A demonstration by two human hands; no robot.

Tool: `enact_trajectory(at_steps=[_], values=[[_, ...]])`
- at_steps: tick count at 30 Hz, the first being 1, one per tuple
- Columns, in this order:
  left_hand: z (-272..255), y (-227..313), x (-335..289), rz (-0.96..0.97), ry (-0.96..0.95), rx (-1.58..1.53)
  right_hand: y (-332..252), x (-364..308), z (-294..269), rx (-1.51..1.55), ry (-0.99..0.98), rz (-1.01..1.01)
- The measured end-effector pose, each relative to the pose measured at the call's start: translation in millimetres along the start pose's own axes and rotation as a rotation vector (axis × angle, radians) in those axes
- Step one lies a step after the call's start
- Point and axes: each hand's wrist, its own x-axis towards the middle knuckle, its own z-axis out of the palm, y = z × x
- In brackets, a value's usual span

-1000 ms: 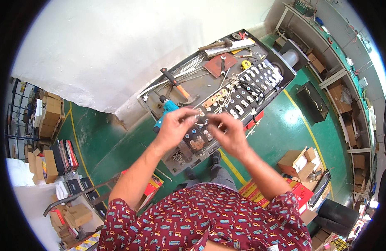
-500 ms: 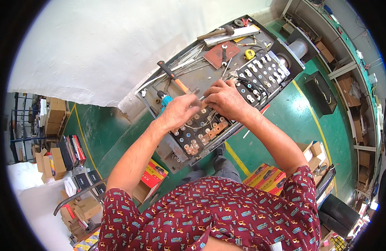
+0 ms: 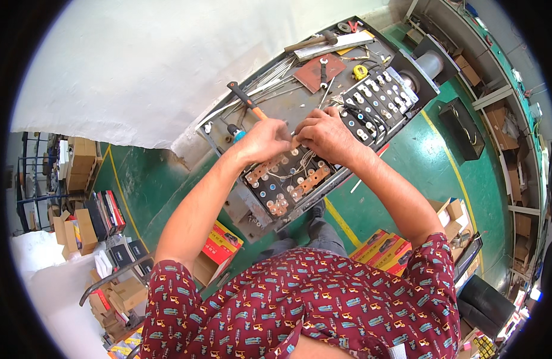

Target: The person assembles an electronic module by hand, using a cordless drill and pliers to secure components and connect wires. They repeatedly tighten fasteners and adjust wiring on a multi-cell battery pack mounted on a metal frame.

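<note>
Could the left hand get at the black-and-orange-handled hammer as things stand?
Probably yes: the left hand is close by the hammer, whose grip end lies uncovered, though the hand seems busy at a copper-coloured strip.

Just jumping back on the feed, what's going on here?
A person has both hands close together over the black terminal block. The fingers of the left hand and right hand meet at a copper-coloured piece; their exact grip is hidden. Nearer the person, a copper bar with holes lies on the block. A hammer and a teal power tool lie beyond the left hand.
</note>
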Motion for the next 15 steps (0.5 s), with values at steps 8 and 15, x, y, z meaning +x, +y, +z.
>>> enact_trajectory(at_steps=[8,15], values=[[-2.0,9.7,-19.0,0.201,0.277,0.175,-1.6,0.3,3.6,-0.099,0.012,-0.007],[22.8,-34.3,-135.9,0.405,0.964,-0.308,-61.8,-33.2,-12.8,0.115,0.553,0.104]])
